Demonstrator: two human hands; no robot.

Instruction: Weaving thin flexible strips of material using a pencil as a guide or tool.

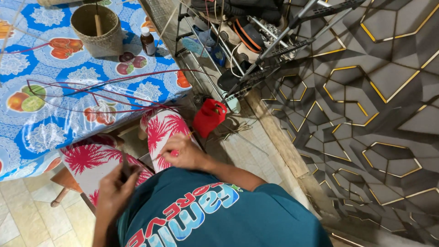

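Red piece [174,153]: small, pinched in the fingers of the right hand [185,152], over the right knee of the palm-print trousers [161,130].
Right hand: closed around the red piece, resting on the thigh.
Left hand [115,190]: fingers drawn together, pinching a thin dark strip [125,165] above the left thigh.
Shirt [219,215]: teal, filling the bottom of the view.
Strands [91,93]: long thin red ones, looping across the worktop [27,128] and hanging off its near edge toward the lap.
Worktop: covered with a blue fruit-print cloth, just in front of the knees.
Basket [97,29]: woven and round, near the far edge, a stick standing inside it.
Bottle [147,41]: small, brown, white cap, just right of the basket by the right edge.
Bag [209,116]: red, on the floor right of the worktop.
Shoe rack [238,45]: metal, holding shoes, beyond the bag against the patterned wall.
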